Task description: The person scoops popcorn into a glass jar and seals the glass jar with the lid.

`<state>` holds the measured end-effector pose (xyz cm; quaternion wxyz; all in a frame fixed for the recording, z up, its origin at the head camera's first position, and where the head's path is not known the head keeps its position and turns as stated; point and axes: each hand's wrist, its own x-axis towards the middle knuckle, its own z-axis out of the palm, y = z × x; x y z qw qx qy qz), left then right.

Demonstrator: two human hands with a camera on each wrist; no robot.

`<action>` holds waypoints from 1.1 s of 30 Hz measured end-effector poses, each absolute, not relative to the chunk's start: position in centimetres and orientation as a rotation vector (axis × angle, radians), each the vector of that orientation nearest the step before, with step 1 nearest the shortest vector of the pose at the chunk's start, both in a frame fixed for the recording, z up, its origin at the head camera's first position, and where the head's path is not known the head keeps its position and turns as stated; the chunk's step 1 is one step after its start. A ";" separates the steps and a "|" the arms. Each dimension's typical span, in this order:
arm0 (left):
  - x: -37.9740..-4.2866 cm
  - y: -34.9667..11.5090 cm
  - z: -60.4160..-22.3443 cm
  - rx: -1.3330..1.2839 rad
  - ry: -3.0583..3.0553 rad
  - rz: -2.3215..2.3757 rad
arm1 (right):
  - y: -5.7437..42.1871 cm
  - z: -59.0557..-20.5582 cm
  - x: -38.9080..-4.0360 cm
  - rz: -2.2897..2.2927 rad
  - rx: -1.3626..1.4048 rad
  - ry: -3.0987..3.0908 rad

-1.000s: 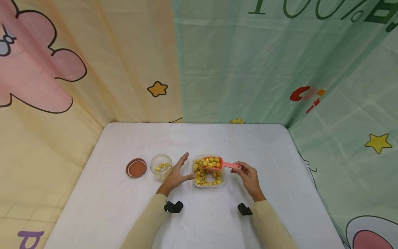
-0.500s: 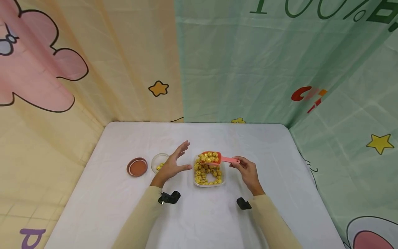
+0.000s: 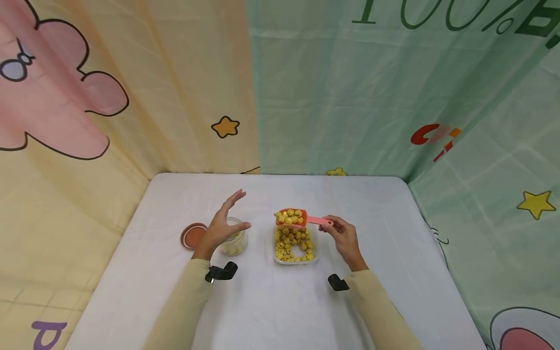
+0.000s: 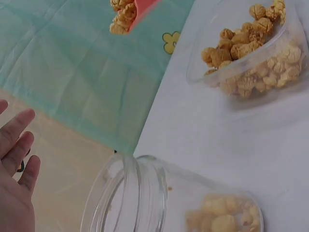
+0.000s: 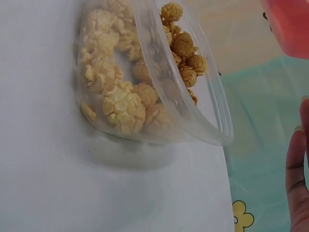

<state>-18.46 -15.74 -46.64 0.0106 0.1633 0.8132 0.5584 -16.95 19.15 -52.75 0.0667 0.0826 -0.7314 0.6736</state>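
My right hand (image 3: pixel 343 238) pinches the handle of a pink scoop (image 3: pixel 317 220) heaped with yellow popcorn (image 3: pixel 288 216). The scoop hangs over the far edge of a clear plastic tub (image 3: pixel 295 262). Inside the tub, popcorn (image 5: pixel 123 106) lies in a ring around a bare patch of floor. My left hand (image 3: pixel 220 226) is spread beside a glass jar (image 3: pixel 235 247), thumb and fingers wide apart, and partly covers it in the head view. A little popcorn (image 4: pixel 222 212) sits at the bottom of the jar, whose mouth is uncovered in the left wrist view.
A brown round lid (image 3: pixel 191 236) lies on the white table (image 3: pixel 271 301) left of the jar, partly behind my left hand. Printed curtains (image 3: pixel 323 97) stand along the table's back and sides. Both forearms carry a black wrist camera (image 3: pixel 225 271).
My left hand has moved left, from between jar and tub to over the jar's left side. My right hand has raised the loaded scoop from the tub and shifted it slightly left.
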 end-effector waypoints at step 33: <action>-16.9 -20.6 -52.4 0.096 2.573 1.665 | 14.8 -48.5 -16.8 2.065 0.322 -2.235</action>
